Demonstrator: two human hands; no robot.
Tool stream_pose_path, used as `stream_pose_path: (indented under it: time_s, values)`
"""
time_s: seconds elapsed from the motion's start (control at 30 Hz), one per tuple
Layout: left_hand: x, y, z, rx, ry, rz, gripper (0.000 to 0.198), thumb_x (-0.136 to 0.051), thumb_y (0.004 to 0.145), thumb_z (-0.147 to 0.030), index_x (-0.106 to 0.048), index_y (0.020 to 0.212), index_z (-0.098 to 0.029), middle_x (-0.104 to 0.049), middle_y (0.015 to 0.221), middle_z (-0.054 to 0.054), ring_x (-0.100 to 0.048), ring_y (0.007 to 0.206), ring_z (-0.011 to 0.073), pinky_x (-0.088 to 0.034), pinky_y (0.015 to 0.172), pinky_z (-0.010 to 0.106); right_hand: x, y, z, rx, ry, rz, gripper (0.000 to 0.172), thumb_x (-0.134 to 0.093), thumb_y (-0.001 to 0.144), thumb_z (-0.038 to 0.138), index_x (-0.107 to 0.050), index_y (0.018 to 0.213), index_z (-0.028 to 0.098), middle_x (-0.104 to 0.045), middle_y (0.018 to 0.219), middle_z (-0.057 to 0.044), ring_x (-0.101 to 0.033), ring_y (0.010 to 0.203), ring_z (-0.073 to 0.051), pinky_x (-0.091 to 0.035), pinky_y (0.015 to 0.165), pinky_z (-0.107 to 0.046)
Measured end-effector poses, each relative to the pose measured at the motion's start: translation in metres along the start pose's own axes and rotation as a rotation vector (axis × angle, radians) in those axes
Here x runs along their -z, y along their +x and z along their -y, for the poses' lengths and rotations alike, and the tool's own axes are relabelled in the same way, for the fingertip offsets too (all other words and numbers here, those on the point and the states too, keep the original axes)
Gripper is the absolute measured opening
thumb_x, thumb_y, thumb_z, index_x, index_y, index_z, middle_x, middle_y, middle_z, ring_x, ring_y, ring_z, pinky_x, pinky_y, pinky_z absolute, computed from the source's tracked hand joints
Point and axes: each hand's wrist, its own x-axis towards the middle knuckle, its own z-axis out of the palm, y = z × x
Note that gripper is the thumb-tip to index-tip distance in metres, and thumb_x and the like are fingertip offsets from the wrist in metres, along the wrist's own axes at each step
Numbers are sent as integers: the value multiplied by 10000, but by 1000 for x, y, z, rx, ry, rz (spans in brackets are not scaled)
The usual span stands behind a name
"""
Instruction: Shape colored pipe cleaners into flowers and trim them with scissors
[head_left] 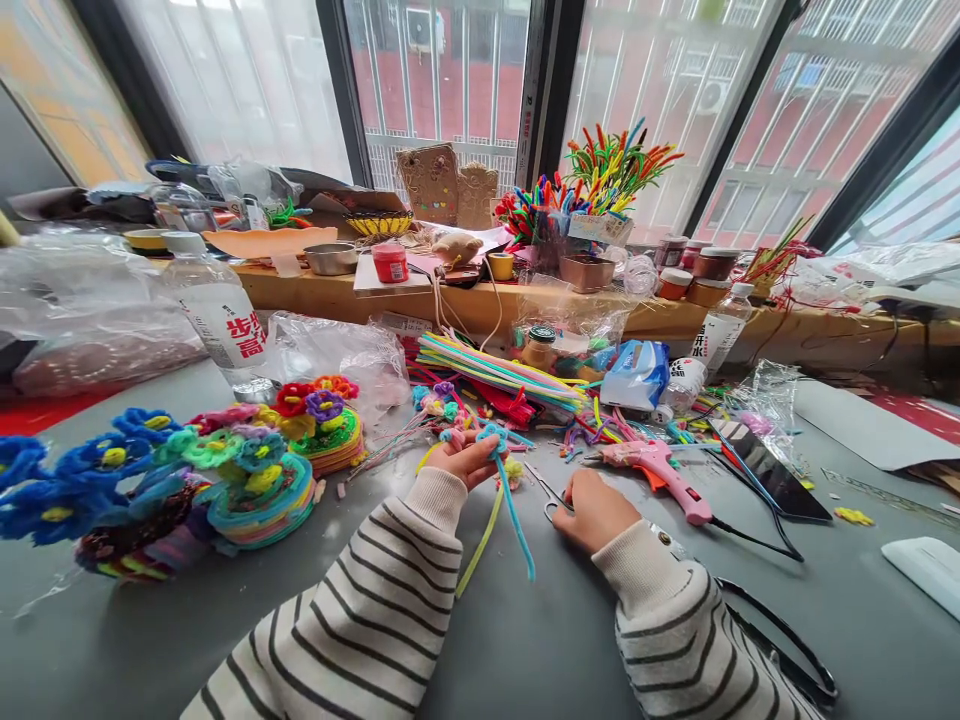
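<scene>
My left hand (465, 460) pinches a light blue pipe-cleaner flower (492, 440) between thumb and fingers, and its long stem hangs down toward the table. A yellow-green pipe cleaner (481, 545) runs beneath that hand; whether it is held or lies on the table I cannot tell. To the right, my right hand (596, 510) is closed at the handles of a pair of scissors (549, 488), low over the tabletop. The scissors' blades point away to the left, and part of the handles is hidden by the fingers. A pink glue gun (660, 475) lies just beyond the right hand.
Pipe-cleaner flowers in coiled pots (262, 500) stand at left. Behind my hands lies a bundle of pastel pipe cleaners (502, 370). A phone (772, 470) and the glue gun's black cord (757, 545) are at right. Bottles and paint jars line the wooden ledge (465, 300).
</scene>
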Motion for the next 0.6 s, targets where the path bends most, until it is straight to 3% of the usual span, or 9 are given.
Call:
stream_pose_path:
  time_s: [0.2, 0.37, 0.47, 0.6]
  values:
    - [-2, -2, -7, 11, 15, -68, 123, -649, 545, -83, -549, 599, -132, -606, 498, 15, -591, 471, 118, -494, 471, 190, 1, -1, 0, -25, -22, -3, 225, -464, 623, 241, -527, 804, 124, -559, 850, -112, -557, 731, -223, -348, 544, -266]
    - [2, 2, -6, -27, 43, -155, 154, -670, 524, -118, -552, 621, -141, -592, 492, -9, -528, 377, 67, -402, 312, 124, 4, 0, -7, -39, -59, 24, 202, -460, 644, 311, -559, 704, 146, -585, 776, -100, -558, 700, -228, -336, 519, -271]
    - [3, 4, -4, -69, 42, -173, 144, -667, 526, -104, -556, 613, -134, -575, 465, -22, -495, 346, 43, -359, 273, 95, 2, 5, -11, -33, 27, -64, 139, -487, 609, 241, -560, 684, 150, -586, 749, -82, -549, 668, -203, -331, 514, -257]
    - [0, 2, -4, -48, 16, -135, 145, -669, 511, -68, -570, 597, -130, -596, 494, -8, -551, 421, 72, -475, 400, 137, -2, 14, -12, 25, 349, -238, 113, -475, 610, 201, -554, 669, 147, -558, 641, -34, -513, 604, -155, -343, 543, -245]
